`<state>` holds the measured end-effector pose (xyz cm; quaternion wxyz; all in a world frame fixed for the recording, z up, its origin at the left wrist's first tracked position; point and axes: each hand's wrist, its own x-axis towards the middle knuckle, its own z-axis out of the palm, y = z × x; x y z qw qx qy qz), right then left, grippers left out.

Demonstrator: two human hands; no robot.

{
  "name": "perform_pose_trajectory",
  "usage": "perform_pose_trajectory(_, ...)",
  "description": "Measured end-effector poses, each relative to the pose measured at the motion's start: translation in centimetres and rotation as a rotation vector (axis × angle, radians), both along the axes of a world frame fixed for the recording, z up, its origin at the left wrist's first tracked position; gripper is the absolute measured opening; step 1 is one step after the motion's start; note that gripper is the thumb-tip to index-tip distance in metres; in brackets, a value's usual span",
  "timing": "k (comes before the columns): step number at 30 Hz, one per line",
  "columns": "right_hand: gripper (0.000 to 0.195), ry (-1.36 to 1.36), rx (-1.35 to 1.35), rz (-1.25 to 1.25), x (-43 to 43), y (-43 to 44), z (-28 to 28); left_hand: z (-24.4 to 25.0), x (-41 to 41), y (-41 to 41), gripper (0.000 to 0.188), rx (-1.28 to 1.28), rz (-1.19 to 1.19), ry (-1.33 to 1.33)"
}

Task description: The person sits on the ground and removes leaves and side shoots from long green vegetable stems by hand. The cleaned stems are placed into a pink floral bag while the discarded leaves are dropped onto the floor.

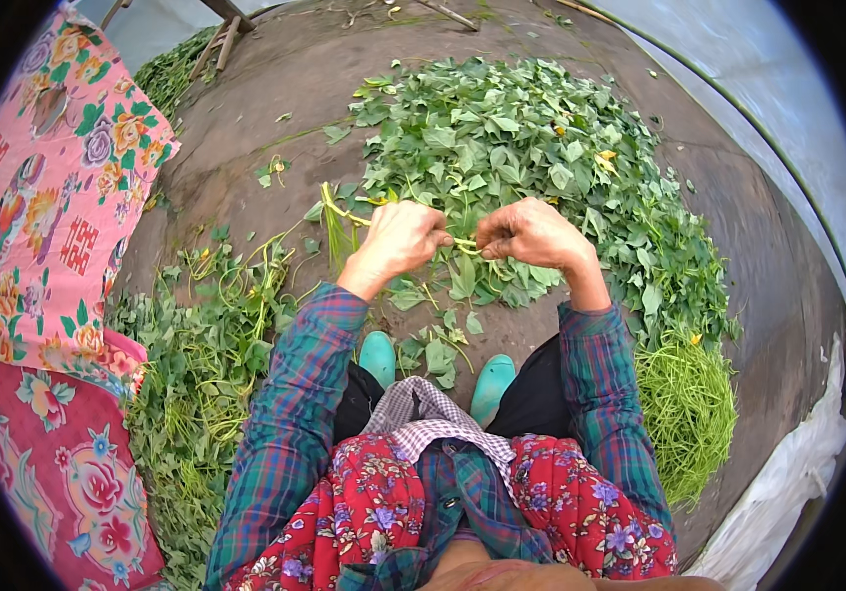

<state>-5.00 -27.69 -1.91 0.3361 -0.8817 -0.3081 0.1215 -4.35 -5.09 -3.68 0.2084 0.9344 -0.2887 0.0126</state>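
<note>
My left hand point(402, 235) is closed around a pale green vine stem point(349, 216). Thin green stalks point(337, 240) hang from the stem on the left side of that hand. The thumb and fingers of my right hand point(533, 233) pinch the same stem where it runs across the short gap between both hands. Below and beyond them spreads a broad heap of green leaves point(497, 137), with a few yellowed ones in it. Loose leaves point(439, 358) lie on the ground between my turquoise boots point(493, 388).
Tangled leafy vines point(194, 384) lie to my left beside pink floral cloths point(60, 221). A pile of bare green stalks point(689, 414) sits at my right. White plastic sheeting point(777, 473) lies at lower right, and a wooden frame point(227, 29) stands at far left.
</note>
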Motion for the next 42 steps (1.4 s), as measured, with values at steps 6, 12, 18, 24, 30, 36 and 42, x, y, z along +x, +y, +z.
perform_pose_trajectory(6, 0.016, -0.308, -0.286, -0.146, -1.3, 2.6, -1.8, -1.1, 0.4, -0.3, 0.021, -0.092, 0.178, -0.171)
perform_pose_trajectory(12, 0.036, 0.074, 0.474, -0.240, -0.2, 3.7, -4.4, -0.2, 0.8, -0.2, 0.021, -0.299, 0.288, -0.159)
perform_pose_trajectory(18, 0.044, 0.506, 0.713, -0.343, 0.8, 4.3, -3.7, -0.1, 0.3, -0.7, 0.017, -0.304, 0.251, -0.248)
perform_pose_trajectory(24, 0.033, 0.279, 0.523, -0.362, 1.4, 4.0, -3.8, 0.3, 0.2, -0.8, 0.012, -0.328, 0.190, -0.252)
perform_pose_trajectory(30, 0.022, -0.380, 0.085, -0.306, 1.1, 3.0, -3.7, 0.7, 1.5, 0.2, 0.011, -0.539, 0.262, 0.025)
perform_pose_trajectory(36, 0.029, 0.202, 0.563, -0.353, 1.8, 3.8, -3.5, 0.3, 1.9, 0.3, 0.013, -0.680, 0.226, 0.243)
perform_pose_trajectory(42, 0.021, 0.126, 0.577, -0.325, 1.8, 3.4, -3.0, 0.4, 1.5, 0.2, 0.015, -0.742, 0.119, 0.378)
